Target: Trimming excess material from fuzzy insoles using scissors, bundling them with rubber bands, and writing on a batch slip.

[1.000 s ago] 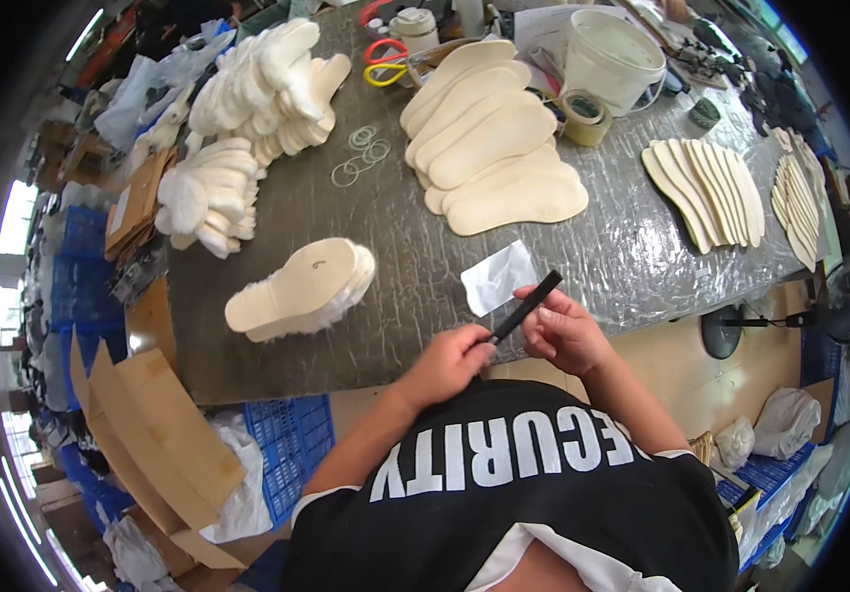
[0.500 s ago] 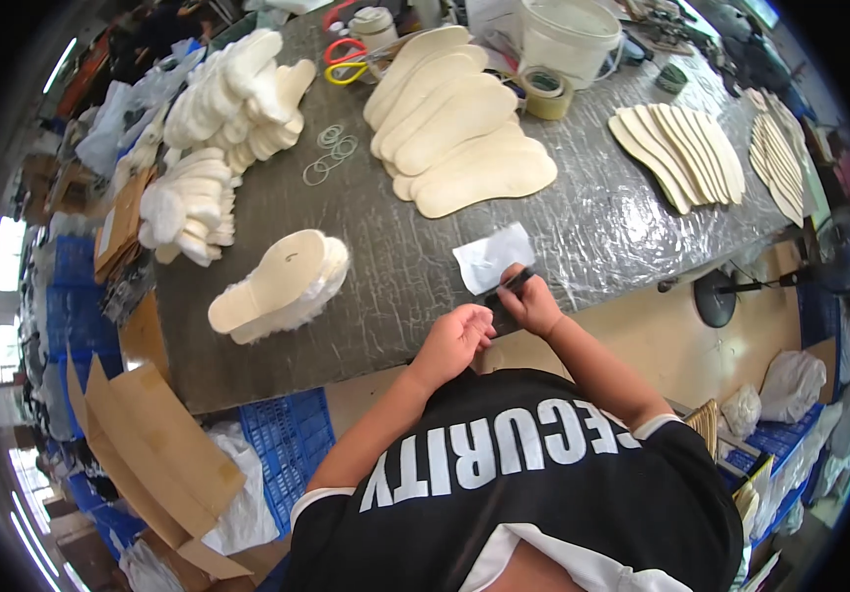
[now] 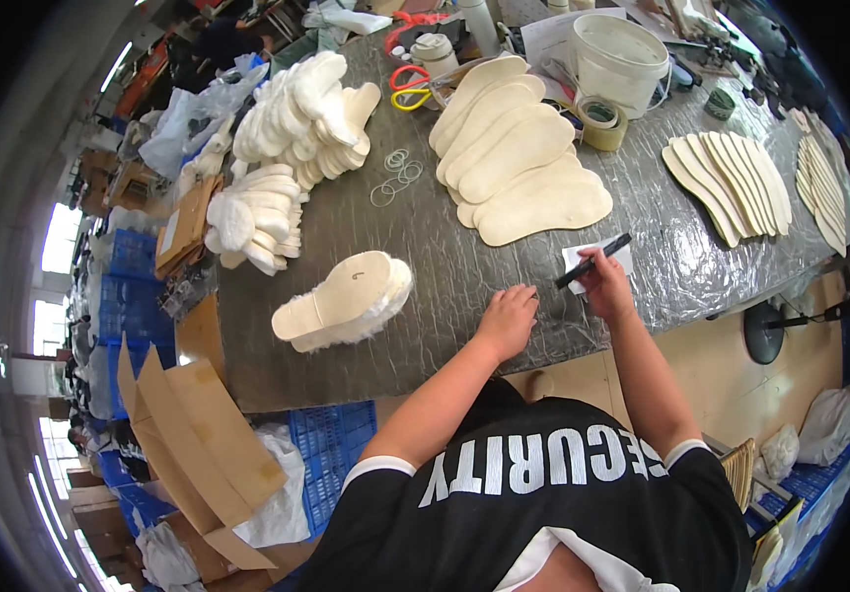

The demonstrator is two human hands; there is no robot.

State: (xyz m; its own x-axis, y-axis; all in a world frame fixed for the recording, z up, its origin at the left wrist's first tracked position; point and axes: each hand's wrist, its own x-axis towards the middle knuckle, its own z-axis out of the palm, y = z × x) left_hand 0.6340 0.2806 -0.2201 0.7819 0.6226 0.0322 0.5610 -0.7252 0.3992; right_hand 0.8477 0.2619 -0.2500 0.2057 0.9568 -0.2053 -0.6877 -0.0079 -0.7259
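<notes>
My right hand [image 3: 607, 287] grips a black marker pen [image 3: 594, 260], held at a slant above a small white sheet of paper [image 3: 620, 255] on the table. My left hand [image 3: 510, 321] is beside it at the table's near edge, fingers curled. A small dark piece shows at its fingertips, too small to make out. To the left lies a pair of fleecy insoles [image 3: 341, 296], one over the other, with a small mark on the upper one. Beyond the paper, cream insoles [image 3: 518, 148] are spread in an overlapping pile.
Fluffy insoles [image 3: 292, 118] are heaped at the far left beside rubber bands [image 3: 397, 176]. More insoles [image 3: 731, 183] fan out at the right. Tape rolls [image 3: 600, 123], a white bucket [image 3: 622, 64] and scissors [image 3: 408, 87] stand or lie at the back. An open carton [image 3: 198, 444] is lower left.
My hands have moved apart. The right lifts the marker pen over the paper, while the left stays lower with a small dark piece. The whole view has shifted, so the table appears further right.
</notes>
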